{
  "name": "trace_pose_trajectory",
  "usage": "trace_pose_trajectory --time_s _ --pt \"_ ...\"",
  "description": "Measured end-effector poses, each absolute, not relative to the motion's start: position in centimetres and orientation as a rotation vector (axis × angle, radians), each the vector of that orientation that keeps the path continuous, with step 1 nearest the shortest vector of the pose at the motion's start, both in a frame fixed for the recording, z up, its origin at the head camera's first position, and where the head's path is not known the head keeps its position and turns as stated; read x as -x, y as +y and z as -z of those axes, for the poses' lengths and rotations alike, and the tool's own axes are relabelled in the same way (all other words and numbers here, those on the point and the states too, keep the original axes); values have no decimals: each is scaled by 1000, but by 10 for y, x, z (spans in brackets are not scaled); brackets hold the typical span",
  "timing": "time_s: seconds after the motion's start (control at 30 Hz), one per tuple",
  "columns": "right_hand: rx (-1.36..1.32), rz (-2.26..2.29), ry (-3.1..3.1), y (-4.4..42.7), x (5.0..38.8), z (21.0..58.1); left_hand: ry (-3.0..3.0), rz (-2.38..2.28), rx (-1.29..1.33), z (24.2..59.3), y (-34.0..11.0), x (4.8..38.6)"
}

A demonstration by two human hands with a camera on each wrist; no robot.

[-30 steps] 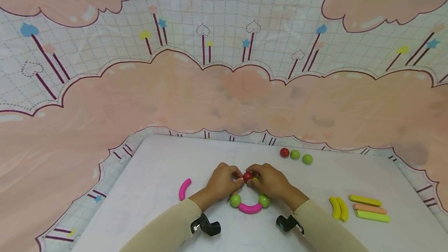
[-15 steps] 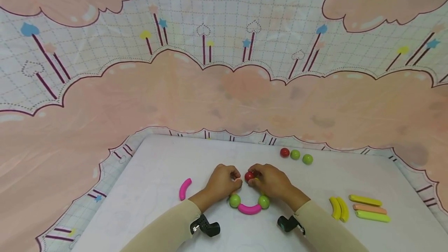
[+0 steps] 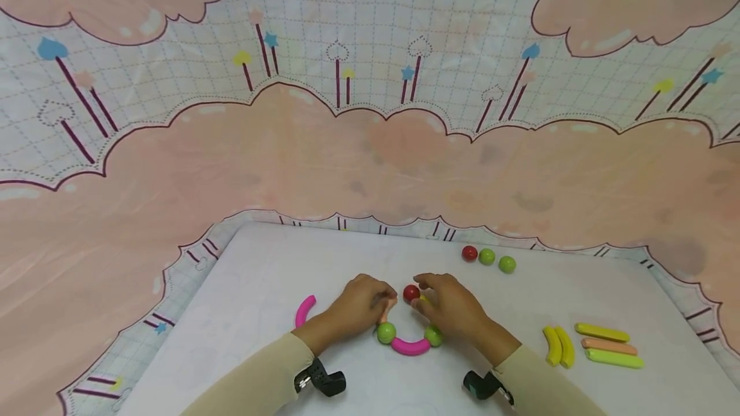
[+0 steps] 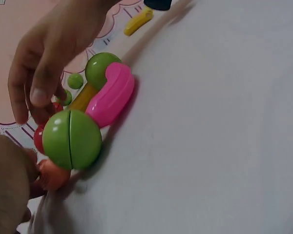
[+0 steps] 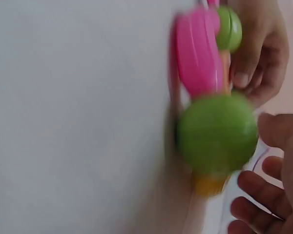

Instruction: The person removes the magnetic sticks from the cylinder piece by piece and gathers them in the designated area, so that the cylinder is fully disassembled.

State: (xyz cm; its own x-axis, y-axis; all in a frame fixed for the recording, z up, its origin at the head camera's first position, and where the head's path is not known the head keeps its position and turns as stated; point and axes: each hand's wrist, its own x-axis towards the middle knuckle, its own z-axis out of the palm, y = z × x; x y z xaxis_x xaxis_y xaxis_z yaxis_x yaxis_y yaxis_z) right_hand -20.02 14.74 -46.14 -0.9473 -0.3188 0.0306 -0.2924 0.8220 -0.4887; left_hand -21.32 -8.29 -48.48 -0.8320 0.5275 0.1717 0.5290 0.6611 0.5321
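Observation:
In the head view, a partial ring of toy pieces lies on the white table. It has a pink curved piece point(image 3: 410, 346), a green ball point(image 3: 386, 333) at its left and another green ball point(image 3: 433, 336) at its right. My left hand point(image 3: 361, 305) pinches an orange curved piece point(image 3: 388, 311) that runs up from the left ball. A red ball point(image 3: 411, 293) sits by the fingertips of my right hand point(image 3: 453, 303), whose fingers are spread apart. Beside it, a yellow piece point(image 5: 210, 185) joins the right green ball and is mostly hidden by that hand.
A loose pink curved piece point(image 3: 304, 311) lies left of my left forearm. At the back are a red ball point(image 3: 469, 253) and two green balls point(image 3: 487, 257). To the right lie two yellow curved pieces point(image 3: 553, 346) and yellow, orange and green straight sticks point(image 3: 614, 358).
The red ball has come away from the orange piece, leaving a gap. My right fingers have spread from around the red ball. The left hand has shifted slightly left, uncovering more of the orange piece.

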Motion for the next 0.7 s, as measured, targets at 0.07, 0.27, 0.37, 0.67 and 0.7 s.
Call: trace_pose_trajectory --time_s 0.07,0.27,0.37,0.67,0.7 --pt "604 762 2998 142 189 458 -2862 822 982 485 -90 210" --pt "1005 659 3047 123 160 456 -2822 694 1221 483 -108 206" --pt "1060 625 3031 116 155 460 -2826 705 1293 481 -112 205" --pt "936 621 3014 109 154 469 -2839 648 1316 479 -114 208" --pt "938 624 3018 108 154 468 -2836 643 1313 479 -114 209"
